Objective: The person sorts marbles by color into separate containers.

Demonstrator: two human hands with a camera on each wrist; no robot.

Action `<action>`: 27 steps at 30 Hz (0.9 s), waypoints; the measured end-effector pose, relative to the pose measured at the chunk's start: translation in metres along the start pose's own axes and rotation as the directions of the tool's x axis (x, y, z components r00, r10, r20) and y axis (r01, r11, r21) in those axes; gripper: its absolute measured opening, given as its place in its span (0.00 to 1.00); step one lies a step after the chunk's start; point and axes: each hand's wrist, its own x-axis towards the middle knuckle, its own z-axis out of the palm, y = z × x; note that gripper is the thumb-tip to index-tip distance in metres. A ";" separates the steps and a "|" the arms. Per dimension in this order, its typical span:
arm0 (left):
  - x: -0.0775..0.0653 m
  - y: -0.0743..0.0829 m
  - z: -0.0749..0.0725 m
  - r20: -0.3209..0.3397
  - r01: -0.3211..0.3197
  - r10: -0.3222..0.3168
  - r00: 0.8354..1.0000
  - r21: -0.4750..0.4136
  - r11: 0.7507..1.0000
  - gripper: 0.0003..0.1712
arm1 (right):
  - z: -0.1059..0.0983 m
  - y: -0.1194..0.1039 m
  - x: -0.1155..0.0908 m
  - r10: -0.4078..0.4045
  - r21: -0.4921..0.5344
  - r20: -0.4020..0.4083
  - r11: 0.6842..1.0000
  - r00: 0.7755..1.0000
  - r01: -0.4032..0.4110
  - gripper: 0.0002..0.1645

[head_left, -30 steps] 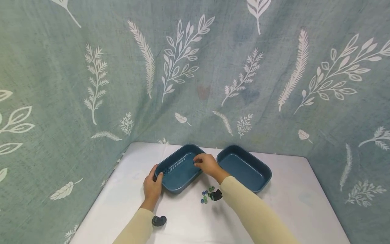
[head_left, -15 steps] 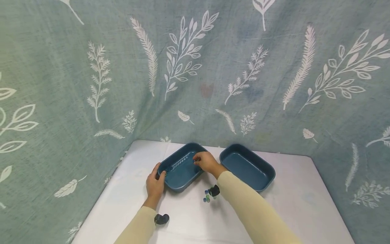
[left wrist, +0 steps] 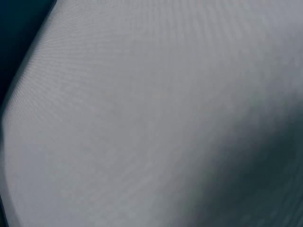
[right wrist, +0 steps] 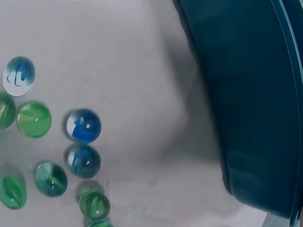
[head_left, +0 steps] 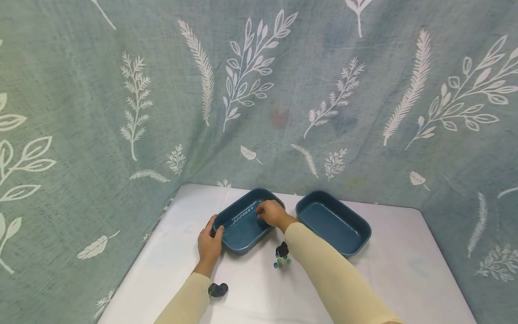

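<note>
Glossy dark teal covers the first tray (head_left: 244, 234), a rounded rectangle set aslant at the lower centre of the head view. The left hand (head_left: 209, 245) grips its left end, thumb over the rim. The right hand (head_left: 272, 213) reaches over its right end, fingers bent with the tips lowered inside; whether they pinch anything I cannot tell. Small dark marbles (head_left: 229, 222) cluster at the tray's left end, and pale spots run in a line along its far wall. Loose glass marbles (right wrist: 84, 126), clear with blue or green swirls, lie at the left and lower left of the right-wrist view. A matching second tray (head_left: 333, 225) stands to the right in the head view. Beneath everything is a white-covered table (head_left: 247, 292); behind it, grey-green fabric (head_left: 283, 166) printed with white leaves fills the upper frame.
</note>
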 end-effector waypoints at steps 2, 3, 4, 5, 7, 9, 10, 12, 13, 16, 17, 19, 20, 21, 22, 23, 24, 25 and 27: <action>0.001 -0.001 0.001 0.001 -0.004 0.004 1.000 0.001 1.000 0.29 | 0.001 -0.003 0.002 -0.005 -0.021 0.007 1.000 1.000 0.005 0.12; 0.001 -0.002 0.002 0.001 -0.007 0.007 1.000 0.003 1.000 0.29 | 0.003 -0.004 0.004 -0.011 -0.025 0.010 1.000 1.000 0.012 0.13; 0.002 -0.003 0.003 0.001 -0.010 0.010 1.000 0.003 1.000 0.30 | 0.004 -0.005 0.005 -0.013 -0.023 0.016 1.000 1.000 0.013 0.13; 0.002 -0.004 0.003 -0.003 -0.009 0.009 1.000 0.005 1.000 0.29 | 0.006 -0.006 0.006 -0.013 -0.017 0.020 1.000 1.000 0.013 0.13; 0.002 -0.006 0.004 -0.010 -0.012 0.012 1.000 0.008 1.000 0.29 | 0.009 -0.008 0.007 -0.010 -0.013 0.031 1.000 0.999 0.010 0.12; 0.001 -0.007 0.004 -0.013 -0.014 0.014 1.000 0.010 1.000 0.29 | 0.013 -0.009 0.009 -0.003 -0.010 0.044 1.000 0.999 0.003 0.12; 0.001 -0.007 0.004 -0.013 -0.015 0.015 1.000 0.009 1.000 0.29 | 0.014 -0.010 0.009 0.004 -0.010 0.051 1.000 0.999 -0.004 0.12; 0.000 -0.008 0.004 -0.016 -0.020 0.020 1.000 0.005 1.000 0.29 | 0.016 -0.011 0.009 0.005 -0.024 0.063 1.000 0.998 -0.003 0.12; 0.000 -0.008 0.004 -0.014 -0.026 0.026 1.000 0.002 1.000 0.29 | 0.017 -0.011 0.010 0.005 -0.031 0.073 1.000 0.997 -0.002 0.12; 0.001 -0.008 0.004 -0.017 -0.033 0.033 0.999 -0.003 0.999 0.29 | 0.017 -0.011 0.010 0.011 -0.050 0.102 0.999 0.995 -0.006 0.10; 0.001 -0.008 0.004 -0.018 -0.036 0.036 0.999 -0.004 0.999 0.29 | 0.018 -0.011 0.010 0.015 -0.063 0.115 0.998 0.993 -0.008 0.10; 0.001 -0.008 0.004 -0.021 -0.039 0.039 0.999 -0.004 0.999 0.29 | 0.018 -0.012 0.010 0.030 -0.080 0.139 0.997 0.990 -0.019 0.09; 0.001 -0.009 0.004 -0.023 -0.038 0.038 0.999 -0.005 0.999 0.29 | 0.018 -0.012 0.010 0.039 -0.086 0.148 0.996 0.988 -0.026 0.09; 0.002 -0.009 0.004 -0.023 -0.039 0.038 0.999 -0.004 0.999 0.29 | 0.019 -0.012 0.010 0.049 -0.092 0.159 0.995 0.986 -0.034 0.08; 0.002 -0.009 0.004 -0.025 -0.039 0.039 0.999 -0.006 0.999 0.29 | 0.019 -0.012 0.010 0.055 -0.097 0.166 0.994 0.984 -0.039 0.08; 0.002 -0.009 0.004 -0.027 -0.041 0.041 0.999 -0.008 0.999 0.29 | 0.019 -0.012 0.010 0.062 -0.100 0.173 0.994 0.983 -0.045 0.09; 0.002 -0.009 0.003 -0.029 -0.041 0.040 0.999 -0.008 0.999 0.29 | 0.019 -0.012 0.010 0.065 -0.098 0.176 0.994 0.982 -0.048 0.09; 0.002 -0.009 0.004 -0.030 -0.040 0.040 0.999 -0.007 0.999 0.29 | 0.019 -0.012 0.010 0.068 -0.099 0.177 0.994 0.982 -0.051 0.09; 0.003 -0.009 0.004 -0.029 -0.038 0.038 0.999 -0.006 0.999 0.29 | 0.019 -0.013 0.009 0.068 -0.107 0.178 0.993 0.982 -0.049 0.09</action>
